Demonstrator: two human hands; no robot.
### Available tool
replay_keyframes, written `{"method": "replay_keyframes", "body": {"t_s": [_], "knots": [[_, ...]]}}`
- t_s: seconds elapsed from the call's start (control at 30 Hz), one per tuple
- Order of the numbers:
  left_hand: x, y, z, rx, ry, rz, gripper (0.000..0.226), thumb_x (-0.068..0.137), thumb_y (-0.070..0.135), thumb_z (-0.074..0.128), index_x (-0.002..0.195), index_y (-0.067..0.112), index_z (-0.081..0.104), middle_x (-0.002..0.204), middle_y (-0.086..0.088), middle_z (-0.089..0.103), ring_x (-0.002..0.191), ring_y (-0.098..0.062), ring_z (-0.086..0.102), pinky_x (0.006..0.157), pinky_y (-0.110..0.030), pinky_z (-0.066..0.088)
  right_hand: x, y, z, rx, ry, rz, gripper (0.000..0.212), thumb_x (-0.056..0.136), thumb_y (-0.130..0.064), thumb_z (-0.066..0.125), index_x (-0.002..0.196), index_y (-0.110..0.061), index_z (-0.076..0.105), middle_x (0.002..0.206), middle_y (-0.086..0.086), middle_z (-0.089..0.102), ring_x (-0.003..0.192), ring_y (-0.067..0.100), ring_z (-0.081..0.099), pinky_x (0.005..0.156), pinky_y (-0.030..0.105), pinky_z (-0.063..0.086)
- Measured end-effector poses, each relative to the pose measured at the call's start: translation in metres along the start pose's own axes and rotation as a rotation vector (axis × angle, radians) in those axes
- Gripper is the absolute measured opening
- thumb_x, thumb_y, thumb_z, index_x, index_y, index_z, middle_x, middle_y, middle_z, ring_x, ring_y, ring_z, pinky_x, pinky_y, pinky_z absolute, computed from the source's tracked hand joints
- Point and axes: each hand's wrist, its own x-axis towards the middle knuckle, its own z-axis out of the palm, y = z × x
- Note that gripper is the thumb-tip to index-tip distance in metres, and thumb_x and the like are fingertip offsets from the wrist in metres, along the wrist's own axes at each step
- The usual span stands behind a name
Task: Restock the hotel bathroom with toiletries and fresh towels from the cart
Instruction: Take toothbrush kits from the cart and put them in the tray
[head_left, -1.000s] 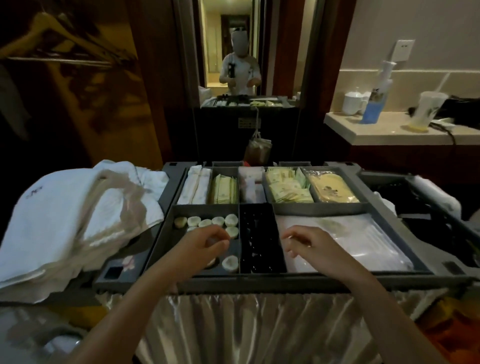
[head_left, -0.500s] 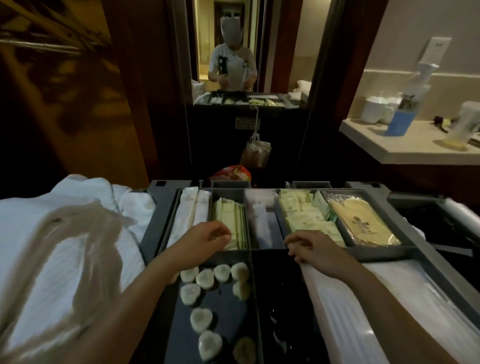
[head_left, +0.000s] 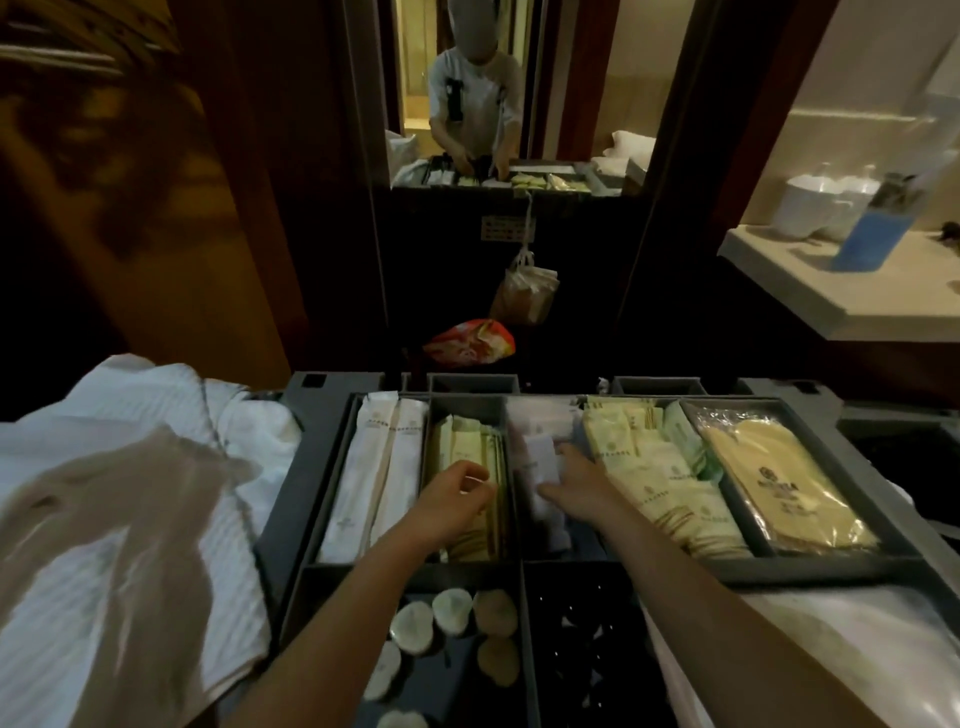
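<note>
both hands reach into the back row of the cart's grey tray (head_left: 810, 569). the left hand (head_left: 457, 501) hovers over the compartment of pale green sachets (head_left: 475, 452), its fingers (head_left: 480, 475) curled in a loose pinch; whether they grip a sachet cannot be told. the right hand (head_left: 576, 483) lies in the next compartment to the right, fingers spread open and flat against the white packets (head_left: 540, 457) there, touching them but not closed on any. left of the sachets lie long white wrapped packs (head_left: 374, 467); right of the white packets sit cream-coloured packets (head_left: 644, 467), then a clear-wrapped yellow bundle (head_left: 779, 483). in the front row, round white soaps (head_left: 452, 610) lie scattered in a dark compartment beneath the left forearm. folded white towels (head_left: 130, 493) are heaped at the cart's left end. beyond, a tabletop (head_left: 810, 296) carries a white cup (head_left: 800, 205) and a blue bottle (head_left: 872, 228).
</note>
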Motion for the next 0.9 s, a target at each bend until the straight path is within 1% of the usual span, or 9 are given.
{"method": "replay_keyframes", "body": {"t_s": [0.17,0.3,0.37,0.47,0.57,0.63,0.7,0.8,0.9], "knots": [[0.005,-0.008,0.003,-0.019,0.046,-0.062,0.025,0.093,0.023,0.050,0.117,0.014,0.050,0.104,-0.005,0.058,0.087,-0.013,0.057,0.065,-0.018,0.045,0.022,-0.001,0.013,0.036,0.026,0.026,0.061,0.087,-0.020,0.060,0.138,-0.011,0.028,0.133,0.018,0.051,0.115,0.034,0.054,0.079,0.028,0.041],[0.006,-0.003,0.007,-0.060,0.074,-0.071,0.024,0.093,0.020,0.050,0.116,0.014,0.051,0.106,-0.009,0.060,0.087,-0.015,0.058,0.063,-0.018,0.046,0.031,0.003,0.008,0.110,0.010,0.028,0.067,0.089,-0.012,0.058,0.146,-0.014,0.022,0.144,0.010,0.040,0.126,0.030,0.046,0.093,0.032,0.041],[0.004,0.000,0.009,-0.067,0.078,-0.061,0.021,0.093,0.021,0.050,0.114,0.017,0.051,0.109,-0.008,0.060,0.091,-0.016,0.059,0.062,-0.017,0.046,0.031,0.004,0.001,0.235,0.049,0.000,0.066,0.089,-0.006,0.056,0.146,-0.014,0.023,0.143,0.009,0.043,0.123,0.028,0.048,0.091,0.033,0.045],[-0.001,0.006,0.014,-0.109,0.065,-0.032,0.022,0.093,0.025,0.052,0.114,0.022,0.048,0.114,-0.004,0.058,0.101,-0.017,0.057,0.067,-0.019,0.045,0.023,0.005,-0.011,0.365,0.119,-0.087,0.058,0.088,-0.004,0.055,0.141,-0.017,0.035,0.127,0.012,0.057,0.110,0.026,0.058,0.077,0.028,0.049],[-0.006,0.015,0.019,-0.166,0.011,0.004,0.025,0.092,0.027,0.054,0.115,0.025,0.045,0.113,0.003,0.057,0.104,-0.014,0.056,0.077,-0.023,0.048,0.007,-0.004,-0.026,0.525,0.089,-0.204,0.042,0.089,-0.010,0.058,0.128,-0.026,0.051,0.112,0.001,0.066,0.100,0.017,0.063,0.072,0.027,0.053],[-0.010,0.021,0.025,-0.252,-0.056,0.040,0.020,0.092,0.024,0.053,0.112,0.021,0.051,0.109,0.004,0.061,0.098,-0.009,0.061,0.077,-0.022,0.051,-0.003,-0.013,-0.032,0.597,0.040,-0.300,0.034,0.089,-0.009,0.059,0.108,-0.037,0.059,0.098,-0.011,0.070,0.091,0.006,0.066,0.072,0.026,0.054],[-0.012,0.025,0.029,-0.364,-0.059,0.051,0.013,0.093,0.018,0.052,0.105,0.018,0.058,0.096,0.005,0.066,0.081,-0.002,0.066,0.064,-0.017,0.051,-0.006,-0.022,-0.033,0.616,0.006,-0.361,0.038,0.089,-0.005,0.059,0.096,-0.043,0.057,0.086,-0.019,0.069,0.080,-0.005,0.066,0.070,0.019,0.054],[-0.014,0.026,0.024,-0.445,0.056,0.007,0.006,0.091,0.018,0.054,0.093,0.017,0.060,0.086,0.002,0.067,0.068,-0.003,0.067,0.055,-0.014,0.050,-0.001,-0.031,-0.030,0.596,-0.022,-0.394,0.035,0.090,-0.003,0.057,0.099,-0.037,0.056,0.081,-0.016,0.068,0.074,-0.008,0.065,0.064,0.012,0.052],[-0.015,0.019,0.012,-0.417,0.146,-0.042,0.015,0.089,0.022,0.058,0.100,0.013,0.062,0.091,-0.003,0.070,0.077,-0.012,0.069,0.064,-0.023,0.056,0.015,-0.031,-0.028,0.493,-0.005,-0.370,0.025,0.091,-0.008,0.055,0.112,-0.022,0.059,0.076,-0.008,0.066,0.065,-0.005,0.063,0.058,0.011,0.047]]}}
